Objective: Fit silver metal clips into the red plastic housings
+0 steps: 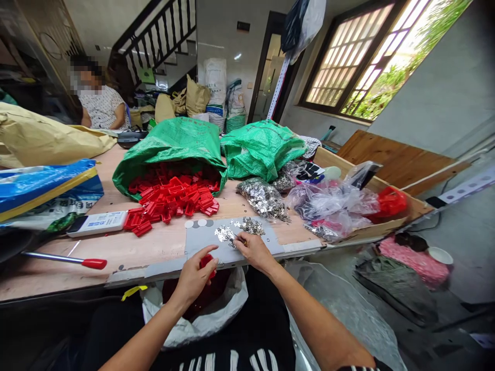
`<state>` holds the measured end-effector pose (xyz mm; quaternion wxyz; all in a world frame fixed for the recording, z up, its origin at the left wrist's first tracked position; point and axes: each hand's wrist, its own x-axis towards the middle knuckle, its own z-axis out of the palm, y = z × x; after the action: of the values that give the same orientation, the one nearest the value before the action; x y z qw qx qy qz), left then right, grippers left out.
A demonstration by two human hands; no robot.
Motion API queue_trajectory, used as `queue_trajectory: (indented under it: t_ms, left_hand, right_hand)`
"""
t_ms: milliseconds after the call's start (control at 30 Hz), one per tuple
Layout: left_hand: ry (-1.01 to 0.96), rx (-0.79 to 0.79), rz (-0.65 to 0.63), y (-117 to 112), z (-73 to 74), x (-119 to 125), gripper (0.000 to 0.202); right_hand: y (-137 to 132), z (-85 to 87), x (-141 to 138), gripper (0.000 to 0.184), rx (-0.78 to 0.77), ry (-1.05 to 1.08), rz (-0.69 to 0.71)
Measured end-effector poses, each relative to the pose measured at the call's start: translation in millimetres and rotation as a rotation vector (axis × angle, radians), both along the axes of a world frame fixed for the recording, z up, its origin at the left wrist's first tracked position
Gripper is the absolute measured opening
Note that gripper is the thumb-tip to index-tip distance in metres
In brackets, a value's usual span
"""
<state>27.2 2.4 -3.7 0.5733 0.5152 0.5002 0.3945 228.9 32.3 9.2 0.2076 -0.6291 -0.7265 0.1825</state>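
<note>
My left hand (pixel 196 275) is over the table's front edge, its fingers curled round a red plastic piece (pixel 208 265) that is partly hidden by them. My right hand (pixel 254 251) is closed in a pinch on a small dark tool (pixel 242 239), whose exact kind I cannot make out. The tool's tip lies close to small shiny metal pieces (pixel 225 233) spread on a grey mat (pixel 201 241). Below my hands, an open white sack (pixel 235 304) holds more red pieces.
A green sack (pixel 174 136) spills red plastic pieces (pixel 176 198) onto the table. Right of it lie another green sack (pixel 263 147), a clear bag of metal pieces (pixel 263 198) and a wooden tray (pixel 415 210) with plastic bags. A red-handled lever (pixel 94 264) juts in at left. Another person (pixel 102 108) sits beyond.
</note>
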Motion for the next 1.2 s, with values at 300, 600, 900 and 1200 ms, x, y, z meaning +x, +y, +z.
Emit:
queue_trajectory:
  t_ms: [300,600,900,1200]
  left_hand:
    - [0.494,0.412,-0.066,42.4,6.5,32.3,0.018]
    - [0.793,0.595,-0.107,44.5,1.5,41.1,0.012]
    - [0.986,0.921,-0.263,39.7,-10.1,48.4,0.015]
    - [0.856,0.873,-0.163,31.4,-10.2,25.9,0.017]
  right_hand:
    - [7.0,2.0,-6.5,0.02,0.02,0.292,0.024]
    - [8.6,-0.9,-6.3,0.025,0.078,0.199,-0.044]
    - [3.3,3.0,12.2,0.015,-0.042,-0.143,-0.124]
    - [-0.1,7.0,23.7,0.01,-0.016,-0.19,-0.102]
